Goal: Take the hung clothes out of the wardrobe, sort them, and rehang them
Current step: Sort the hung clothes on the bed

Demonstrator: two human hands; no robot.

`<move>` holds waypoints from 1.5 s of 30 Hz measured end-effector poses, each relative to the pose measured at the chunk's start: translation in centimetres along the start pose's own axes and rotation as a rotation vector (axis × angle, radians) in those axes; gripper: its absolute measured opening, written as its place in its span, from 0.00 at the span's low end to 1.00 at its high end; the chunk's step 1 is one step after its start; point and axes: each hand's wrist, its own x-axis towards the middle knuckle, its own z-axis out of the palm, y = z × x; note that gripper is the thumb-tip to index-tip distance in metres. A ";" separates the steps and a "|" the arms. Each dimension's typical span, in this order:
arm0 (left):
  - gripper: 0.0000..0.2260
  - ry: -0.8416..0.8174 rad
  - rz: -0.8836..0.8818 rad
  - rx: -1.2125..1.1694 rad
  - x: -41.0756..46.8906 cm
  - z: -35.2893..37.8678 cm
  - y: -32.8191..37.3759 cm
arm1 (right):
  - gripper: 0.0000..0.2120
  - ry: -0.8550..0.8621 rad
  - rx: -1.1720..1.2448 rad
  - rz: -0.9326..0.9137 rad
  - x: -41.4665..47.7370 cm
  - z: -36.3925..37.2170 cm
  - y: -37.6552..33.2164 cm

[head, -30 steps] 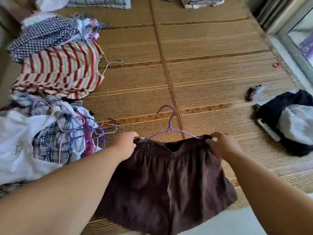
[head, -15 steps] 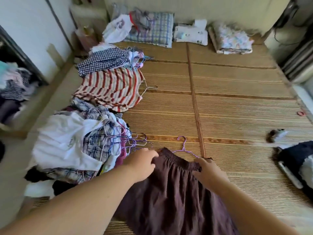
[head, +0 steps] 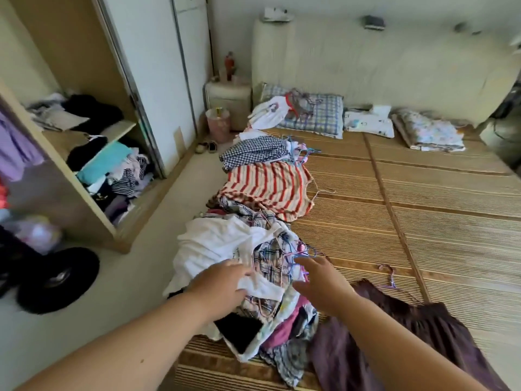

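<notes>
A mixed pile of clothes on hangers (head: 225, 249), white and plaid on top, lies at the bed's near left edge. My left hand (head: 222, 283) reaches over it, fingers touching a white garment. My right hand (head: 318, 277) hovers over the tangle of purple and pink hanger hooks (head: 298, 249), fingers spread and holding nothing. A brown skirt on a purple hanger (head: 423, 328) lies flat on the mat at the right, let go. Farther back lie a red-striped top (head: 270, 187) and a checked garment (head: 253, 150).
The open wardrobe (head: 84, 131) at left holds folded clothes on shelves. A black round object (head: 56, 277) sits on the floor. Pillows (head: 313, 114) and folded bedding (head: 428, 134) lie at the bed's head. A pink bin (head: 218, 124) stands by the nightstand.
Both hands let go of the brown skirt, which now lies on the mat, and moved left onto the mixed pile. The view swung left, showing the wardrobe.
</notes>
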 end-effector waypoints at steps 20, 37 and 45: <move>0.19 -0.250 0.148 0.070 8.4 -3.4 -12.9 | 0.24 -0.040 0.156 0.307 7.3 6.3 -5.9; 0.19 -0.680 0.539 0.325 33.4 1.6 -12.3 | 0.22 0.143 0.458 0.932 12.5 11.8 -4.9; 0.24 -0.596 0.701 0.441 41.2 5.7 -12.2 | 0.26 0.236 0.674 1.244 18.0 19.9 -5.9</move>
